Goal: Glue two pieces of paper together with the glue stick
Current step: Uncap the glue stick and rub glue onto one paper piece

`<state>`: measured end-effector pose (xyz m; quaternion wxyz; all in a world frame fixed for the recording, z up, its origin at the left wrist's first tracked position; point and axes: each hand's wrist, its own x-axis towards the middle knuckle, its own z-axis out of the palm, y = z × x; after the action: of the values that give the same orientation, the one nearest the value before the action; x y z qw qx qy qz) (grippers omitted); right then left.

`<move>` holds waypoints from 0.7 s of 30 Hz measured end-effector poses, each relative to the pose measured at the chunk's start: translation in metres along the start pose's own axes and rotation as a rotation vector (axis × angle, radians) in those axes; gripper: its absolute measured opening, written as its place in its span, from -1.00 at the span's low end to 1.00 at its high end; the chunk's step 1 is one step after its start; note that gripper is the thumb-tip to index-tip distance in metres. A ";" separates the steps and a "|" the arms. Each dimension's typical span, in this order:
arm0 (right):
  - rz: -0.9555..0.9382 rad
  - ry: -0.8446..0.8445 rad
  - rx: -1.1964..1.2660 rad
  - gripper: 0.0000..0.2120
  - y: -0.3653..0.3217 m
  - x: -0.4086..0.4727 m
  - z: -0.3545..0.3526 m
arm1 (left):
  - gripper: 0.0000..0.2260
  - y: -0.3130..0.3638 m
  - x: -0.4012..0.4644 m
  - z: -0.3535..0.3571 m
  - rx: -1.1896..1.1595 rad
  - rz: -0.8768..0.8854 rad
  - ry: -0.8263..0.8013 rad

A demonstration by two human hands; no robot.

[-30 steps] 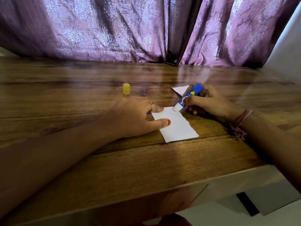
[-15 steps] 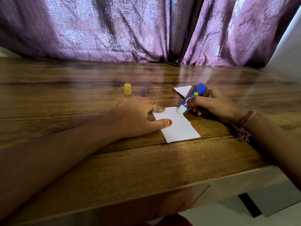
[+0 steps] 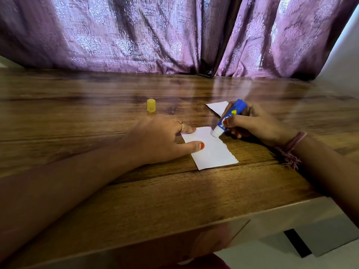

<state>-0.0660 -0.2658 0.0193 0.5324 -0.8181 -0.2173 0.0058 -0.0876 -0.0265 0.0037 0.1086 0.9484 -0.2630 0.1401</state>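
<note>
A white piece of paper point(image 3: 212, 152) with a torn right edge lies flat on the wooden table point(image 3: 136, 191). My left hand point(image 3: 159, 138) rests on its left side, thumb and a finger spread and pressing it down. My right hand point(image 3: 254, 123) grips a blue glue stick point(image 3: 229, 118), tilted, with its white tip touching the paper's far right corner. A second white piece of paper point(image 3: 218, 107) lies just behind, partly hidden by my right hand. The yellow glue cap point(image 3: 151, 105) stands upright on the table beyond my left hand.
A purple patterned curtain point(image 3: 155, 35) hangs along the table's far edge. The table's near edge runs diagonally at the lower right, with pale floor point(image 3: 291, 249) below it. A white wall point(image 3: 345, 55) rises at the far right.
The glue stick's tip has shifted a little along the far end of the paper, from its middle toward the right corner. My left hand keeps holding the paper in the same place.
</note>
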 end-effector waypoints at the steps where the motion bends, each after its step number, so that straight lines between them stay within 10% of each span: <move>1: -0.001 0.003 0.003 -0.85 0.000 0.000 0.000 | -0.42 0.000 0.000 0.000 0.000 -0.001 -0.001; 21: -0.012 -0.088 0.014 -0.78 -0.002 -0.002 -0.002 | -0.44 0.004 -0.001 -0.003 0.032 0.003 -0.023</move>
<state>-0.0680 -0.2681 0.0212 0.5281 -0.8120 -0.2451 0.0402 -0.0907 -0.0283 0.0069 0.0904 0.9511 -0.2633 0.1336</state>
